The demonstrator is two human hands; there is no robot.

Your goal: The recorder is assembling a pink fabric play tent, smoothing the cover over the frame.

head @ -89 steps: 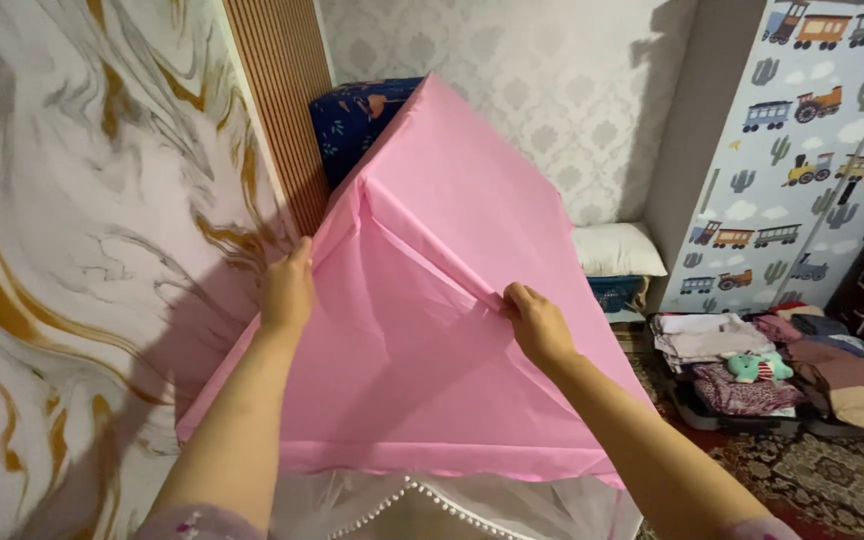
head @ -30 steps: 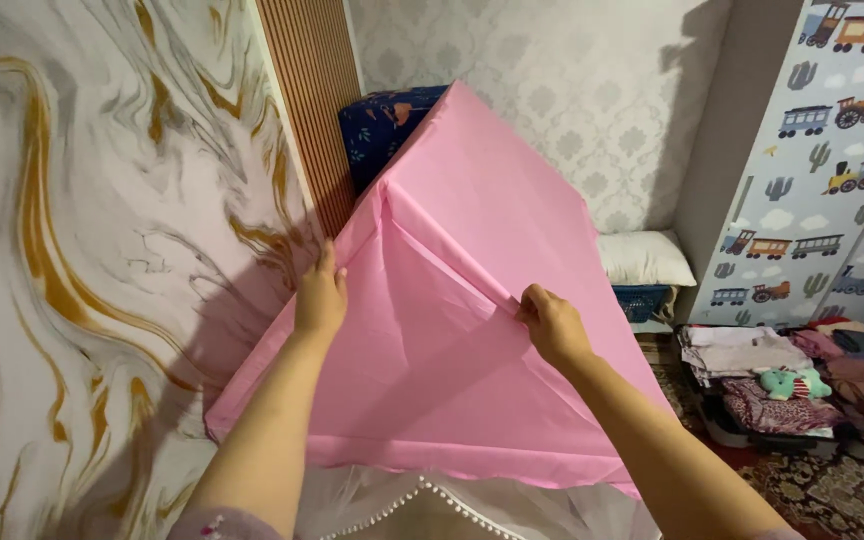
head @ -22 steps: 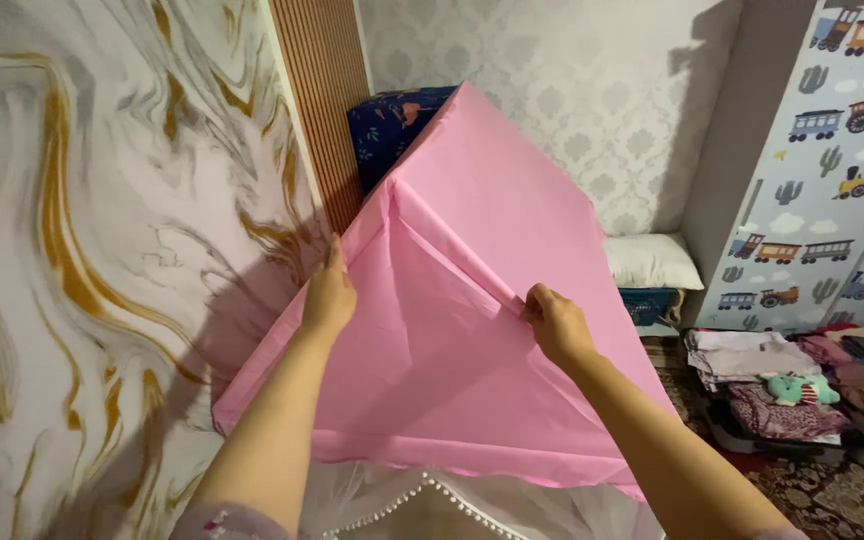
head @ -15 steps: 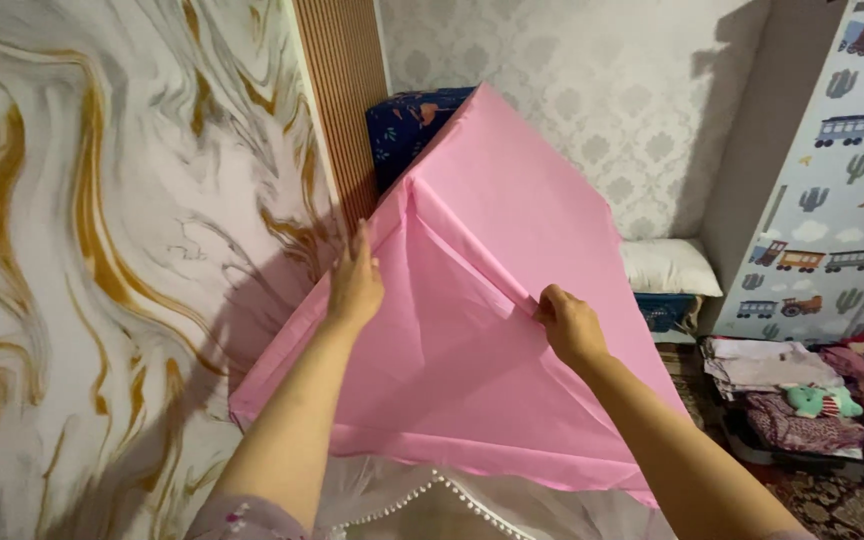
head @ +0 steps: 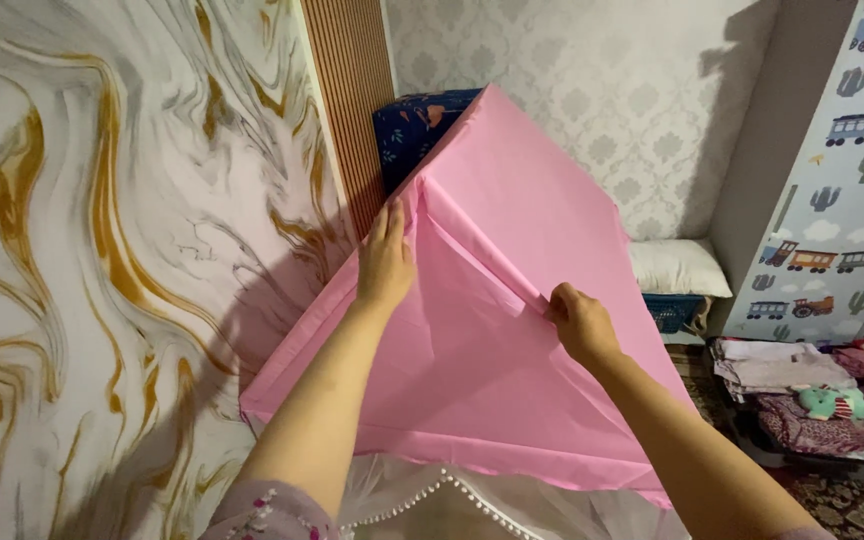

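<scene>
Your left hand (head: 384,262) lay flat, fingers together, on the smooth pink cloth sheet (head: 472,400); your right hand (head: 580,322) pinched its fold.

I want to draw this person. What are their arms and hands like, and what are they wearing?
Both forearms are bare, long and slim. The left hand and right hand wear no gloves, and no rings or watch show. Near the left elbow there is a pale lilac sleeve with tiny flowers on it. The right sleeve barely peeks in at the picture's bottom edge.

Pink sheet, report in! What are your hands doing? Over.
Left hand flat on pink sheet, near its top corner. Right hand pinching a fold in it. Blue patterned bundle behind the sheet, nothing in front.
</scene>
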